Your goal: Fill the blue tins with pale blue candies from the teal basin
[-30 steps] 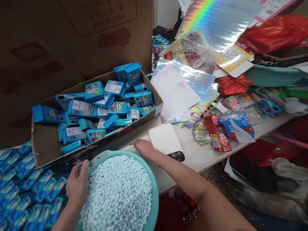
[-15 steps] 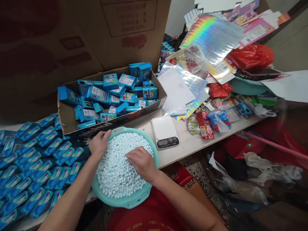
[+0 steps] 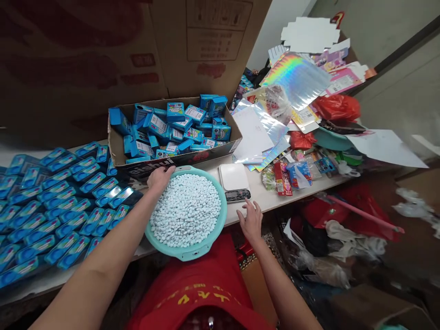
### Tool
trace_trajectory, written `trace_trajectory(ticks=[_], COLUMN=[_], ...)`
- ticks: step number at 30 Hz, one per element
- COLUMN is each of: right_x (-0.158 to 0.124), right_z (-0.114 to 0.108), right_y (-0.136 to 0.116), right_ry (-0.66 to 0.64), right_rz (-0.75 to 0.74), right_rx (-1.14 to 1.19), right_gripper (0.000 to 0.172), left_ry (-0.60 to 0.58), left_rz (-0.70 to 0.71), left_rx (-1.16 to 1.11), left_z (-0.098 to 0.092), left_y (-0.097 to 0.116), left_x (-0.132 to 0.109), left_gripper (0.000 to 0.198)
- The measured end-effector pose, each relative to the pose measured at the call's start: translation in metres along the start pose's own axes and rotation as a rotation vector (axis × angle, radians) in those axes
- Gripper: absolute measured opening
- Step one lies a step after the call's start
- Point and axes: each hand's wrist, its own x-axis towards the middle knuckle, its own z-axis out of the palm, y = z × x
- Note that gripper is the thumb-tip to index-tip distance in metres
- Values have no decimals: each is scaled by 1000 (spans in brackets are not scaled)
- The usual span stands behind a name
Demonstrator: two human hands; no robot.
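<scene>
Readying the kitchen scale (image 3: 234,178) near the table's (image 3: 260,194) front edge seems the step: the right hand (image 3: 252,221), fingers wide, needs one gentle fingertip next. The left hand (image 3: 160,180) grips the basin (image 3: 185,253) beside it.

Pale table (image 3: 258,187), rows of blue packs (image 3: 92,182), cardboard tray (image 3: 220,152), white scale (image 3: 233,177), red packet (image 3: 282,178)

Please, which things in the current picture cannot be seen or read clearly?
Head view:
Inner bottom of the bowl: hidden by the pellets.
Scale display: too small to read.
Big carton: cut off by the upper edge.
Leftmost packs: cut off by the left edge.
</scene>
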Motion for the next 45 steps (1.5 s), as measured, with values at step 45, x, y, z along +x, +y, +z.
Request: trace_trajectory(ticks=[45], right_x=[314], right_z=[59], right_y=[-203], right_ry=[-767], right_rz=[-318], right_rx=[-423], right_gripper=[33], left_ry=[125], left_rz=[695], left_rx=[328], left_z=[27], left_y=[1], left_x=[-136], left_gripper=[36])
